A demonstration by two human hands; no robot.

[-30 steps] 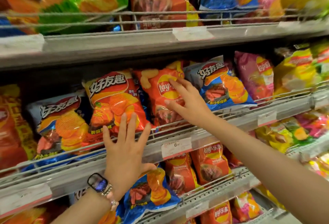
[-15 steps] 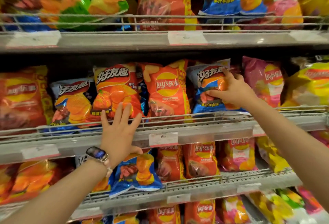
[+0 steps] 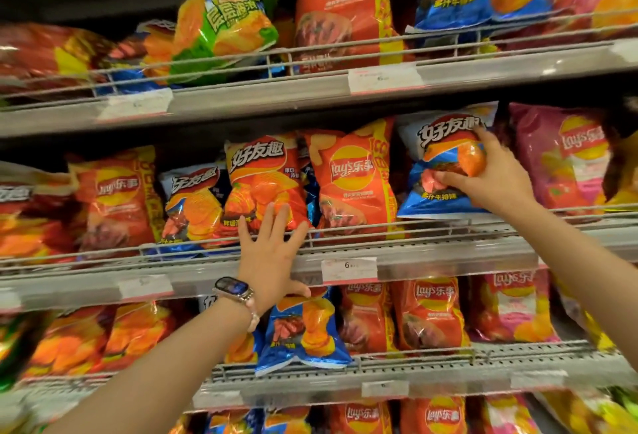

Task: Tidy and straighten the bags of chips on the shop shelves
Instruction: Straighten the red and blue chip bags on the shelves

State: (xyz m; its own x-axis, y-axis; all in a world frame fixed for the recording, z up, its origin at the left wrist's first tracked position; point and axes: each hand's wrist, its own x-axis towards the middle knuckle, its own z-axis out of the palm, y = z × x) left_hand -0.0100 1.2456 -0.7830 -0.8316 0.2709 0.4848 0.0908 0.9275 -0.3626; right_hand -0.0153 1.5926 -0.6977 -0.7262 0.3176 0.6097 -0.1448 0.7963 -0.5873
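Observation:
Bags of chips stand in rows on grey wire-fronted shelves. On the middle shelf (image 3: 448, 257), my right hand (image 3: 490, 178) grips a blue and white bag (image 3: 438, 157) by its right side, fingers curled over its front and top edge. My left hand (image 3: 272, 254), with a watch on the wrist, has straight spread fingers that press the bottom of an orange bag (image 3: 262, 178) at the shelf's wire rail. A red Lay's bag (image 3: 352, 178) stands upright between the two.
The top shelf (image 3: 276, 95) carries a tilted green bag (image 3: 224, 26) and a red bag (image 3: 341, 12). A pink bag (image 3: 562, 160) stands right of my right hand. The lower shelf (image 3: 379, 378) holds a leaning blue bag (image 3: 303, 330). Price labels (image 3: 348, 269) line the shelf edges.
My right hand left the red Lay's bag, moved right and took hold of the blue and white bag. My left hand stays spread on the orange bag. The view has tilted upward.

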